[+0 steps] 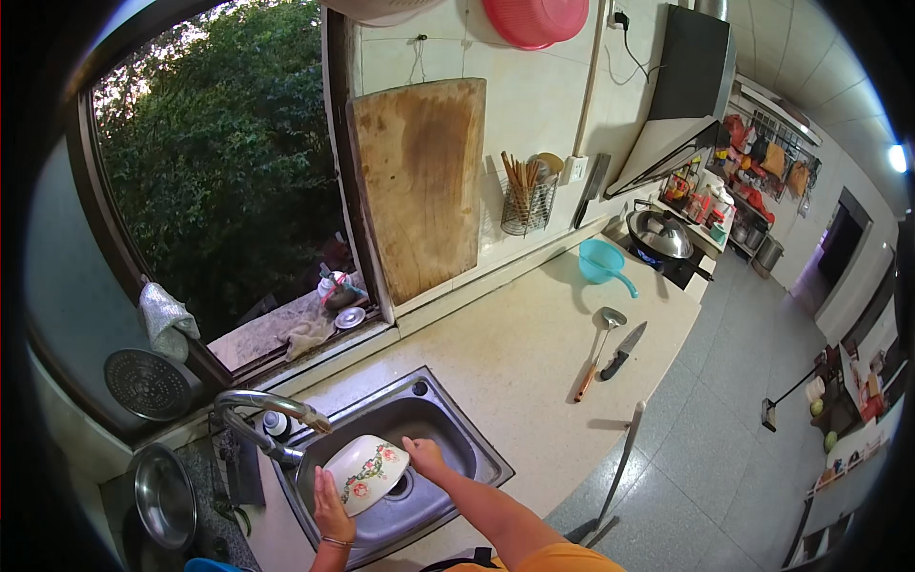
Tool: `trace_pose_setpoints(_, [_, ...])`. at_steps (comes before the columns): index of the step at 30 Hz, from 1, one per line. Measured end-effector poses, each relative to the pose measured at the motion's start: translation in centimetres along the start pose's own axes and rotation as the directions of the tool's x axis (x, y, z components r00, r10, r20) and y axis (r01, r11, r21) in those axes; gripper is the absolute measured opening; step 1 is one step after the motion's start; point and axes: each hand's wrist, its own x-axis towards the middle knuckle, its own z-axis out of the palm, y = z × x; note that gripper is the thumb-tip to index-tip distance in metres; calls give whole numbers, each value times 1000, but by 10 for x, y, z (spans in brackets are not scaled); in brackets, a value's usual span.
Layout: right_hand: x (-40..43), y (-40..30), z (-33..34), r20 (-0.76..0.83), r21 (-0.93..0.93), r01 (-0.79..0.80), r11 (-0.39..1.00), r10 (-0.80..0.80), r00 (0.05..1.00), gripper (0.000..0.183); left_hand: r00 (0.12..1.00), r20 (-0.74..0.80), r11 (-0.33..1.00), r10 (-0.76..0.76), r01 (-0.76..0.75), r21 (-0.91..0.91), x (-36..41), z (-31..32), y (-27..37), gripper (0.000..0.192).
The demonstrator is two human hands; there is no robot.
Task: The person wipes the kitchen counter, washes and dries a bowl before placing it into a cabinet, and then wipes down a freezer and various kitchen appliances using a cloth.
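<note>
A white bowl with a flower pattern is tilted on its side over the stainless steel sink, its outer wall towards the camera. My left hand presses flat against its lower left side, fingers pointing up. At the bowl's right end, my right hand grips the rim. The curved metal faucet reaches over the sink just left of the bowl. Part of the drain shows below the bowl. Whether water runs cannot be told.
On the counter to the right lie a ladle and a kitchen knife, with a turquoise dipper behind. A lidded wok sits on the lit stove. A metal basin stands left of the sink. A wooden board hangs behind.
</note>
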Motion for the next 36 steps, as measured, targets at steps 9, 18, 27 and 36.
trace_pose_setpoints(9, [-13,14,-2,57,-262,252,932,-246,968,47,999,33,1000,-11,11,-5,-3,5,0,70])
trace_pose_setpoints(18, [-22,20,-3,89,-224,174,959,-157,984,48,997,66,999,-39,41,-32,-8,11,4,68])
trace_pose_setpoints(27, [-25,20,-8,-248,67,-224,972,234,940,31,937,64,913,-343,348,-214,-17,14,14,73])
trace_pose_setpoints(36, [-20,33,-29,62,710,-456,537,597,800,38,998,57,1000,-16,15,16,-27,13,17,73])
